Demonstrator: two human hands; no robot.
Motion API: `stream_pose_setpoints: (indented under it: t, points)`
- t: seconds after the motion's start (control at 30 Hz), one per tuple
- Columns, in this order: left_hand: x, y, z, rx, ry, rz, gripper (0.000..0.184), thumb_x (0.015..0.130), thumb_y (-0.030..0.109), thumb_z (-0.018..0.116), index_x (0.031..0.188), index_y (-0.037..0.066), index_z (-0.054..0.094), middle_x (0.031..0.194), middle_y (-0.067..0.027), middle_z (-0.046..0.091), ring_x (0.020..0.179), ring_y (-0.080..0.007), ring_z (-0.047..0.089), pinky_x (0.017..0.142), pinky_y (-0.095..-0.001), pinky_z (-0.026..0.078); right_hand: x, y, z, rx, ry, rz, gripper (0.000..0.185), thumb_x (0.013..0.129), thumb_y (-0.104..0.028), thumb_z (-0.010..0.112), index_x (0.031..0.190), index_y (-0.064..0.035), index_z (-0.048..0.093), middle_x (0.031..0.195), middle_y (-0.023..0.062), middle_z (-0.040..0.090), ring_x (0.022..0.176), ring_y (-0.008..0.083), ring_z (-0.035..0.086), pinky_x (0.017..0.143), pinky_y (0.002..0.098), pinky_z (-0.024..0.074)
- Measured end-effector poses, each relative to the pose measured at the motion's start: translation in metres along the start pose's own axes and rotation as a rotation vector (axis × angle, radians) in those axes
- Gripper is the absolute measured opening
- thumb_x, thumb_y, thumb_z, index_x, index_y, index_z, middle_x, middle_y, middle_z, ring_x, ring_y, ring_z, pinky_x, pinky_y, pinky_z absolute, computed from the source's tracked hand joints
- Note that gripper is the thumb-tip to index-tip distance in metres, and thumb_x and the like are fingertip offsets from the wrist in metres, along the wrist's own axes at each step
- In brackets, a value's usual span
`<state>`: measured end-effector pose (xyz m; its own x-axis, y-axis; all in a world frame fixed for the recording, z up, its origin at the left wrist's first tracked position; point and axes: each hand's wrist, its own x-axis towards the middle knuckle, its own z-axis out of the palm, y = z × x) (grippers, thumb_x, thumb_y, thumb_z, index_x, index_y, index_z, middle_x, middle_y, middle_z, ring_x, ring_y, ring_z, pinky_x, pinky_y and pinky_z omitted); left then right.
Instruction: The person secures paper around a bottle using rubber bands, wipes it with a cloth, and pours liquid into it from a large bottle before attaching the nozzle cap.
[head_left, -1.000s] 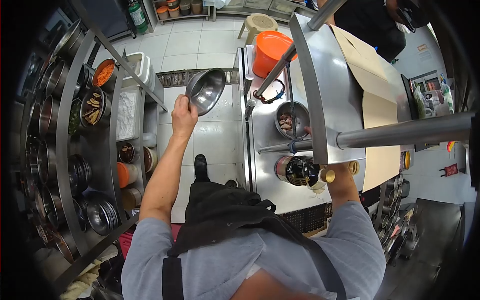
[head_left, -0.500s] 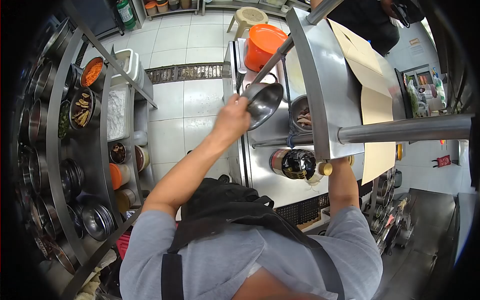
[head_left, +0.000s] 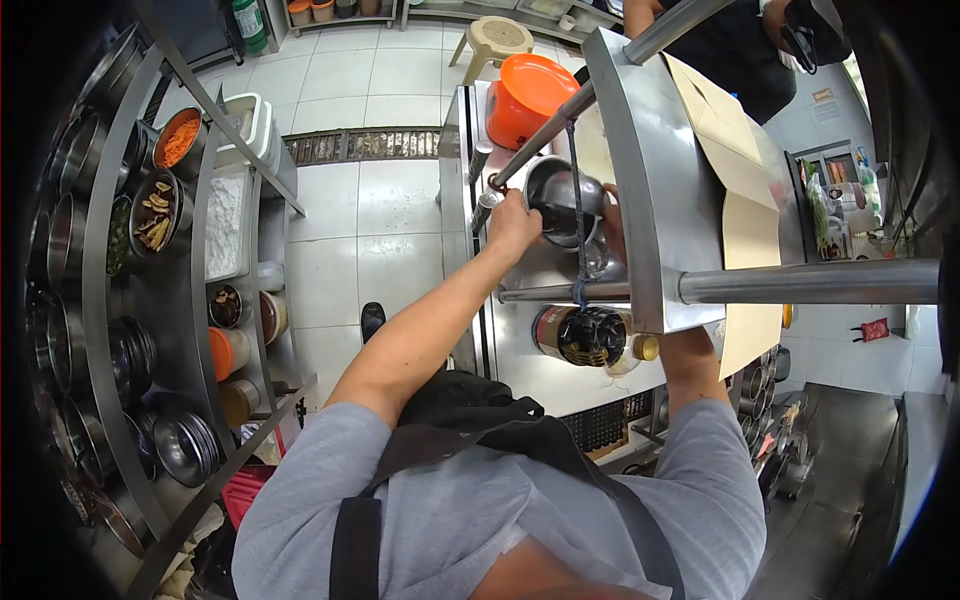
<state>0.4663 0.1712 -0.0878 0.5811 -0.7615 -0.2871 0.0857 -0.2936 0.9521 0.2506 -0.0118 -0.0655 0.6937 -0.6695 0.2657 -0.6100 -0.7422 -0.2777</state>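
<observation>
**As the left grip (head_left: 514,224) clasps its rim, one metal bowl (head_left: 559,190) shines above the surface (head_left: 545,388)**

Round, deep and smooth, the bowl is silver along the rim and nearly black inside, with curved reflections. It is between the two grips, near the edge of a metal shelf (head_left: 655,190); whether it touches anything below cannot be told. The left grip is closed on the near rim. The right grip (head_left: 613,225) (mostly hidden by the shelf) is by the far side, and its hold cannot be told. The surface carries one round orange plastic tub (head_left: 528,100) and one dark, glossy bottle (head_left: 585,335), with one gold-coloured cap (head_left: 645,347) showing beside it. One creased sheet of tan cardboard (head_left: 748,215) lies on the shelf.
</observation>
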Motion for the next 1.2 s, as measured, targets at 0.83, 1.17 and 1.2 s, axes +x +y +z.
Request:
stream_pose_setpoints:
  t: [0.83, 1.17, 1.2]
  points:
    - [-0.007, -0.015, 0.0, -0.227, -0.009, -0.117, 0.016, 0.087, 0.001, 0.059, 0.096, -0.008, 0.049, 0.082, -0.0126, 0.054, 0.067, -0.0245, 0.068, 0.05, -0.0337, 0.061, -0.01, 0.012, -0.016, -0.011, -0.017, 0.03, 0.025, 0.091, -0.017, 0.063, 0.108, 0.0009, 0.062, 0.093, 0.016, 0.07, 0.075, 0.0284, 0.071, 0.07, 0.0385, 0.0574]
    - [-0.001, -0.045, 0.016, -0.398, -0.079, -0.228, 0.041, 0.084, -0.008, 0.057, 0.122, -0.008, 0.044, 0.109, -0.0195, 0.061, 0.082, -0.0267, 0.07, 0.06, -0.0313, 0.06, -0.027, 0.02, -0.032, -0.007, 0.003, 0.085, 0.025, 0.091, -0.017, 0.063, 0.108, 0.0011, 0.062, 0.093, 0.0161, 0.07, 0.074, 0.0282, 0.071, 0.068, 0.0381, 0.0577]
    - [-0.003, -0.048, 0.016, -0.386, -0.098, -0.225, 0.041, 0.084, -0.008, 0.057, 0.122, -0.008, 0.044, 0.109, -0.0195, 0.061, 0.082, -0.0267, 0.07, 0.06, -0.0313, 0.06, -0.029, 0.022, -0.035, -0.007, 0.008, 0.092, 0.025, 0.091, -0.017, 0.063, 0.108, 0.0011, 0.062, 0.093, 0.0161, 0.07, 0.074, 0.0282, 0.071, 0.068, 0.0381, 0.0577]
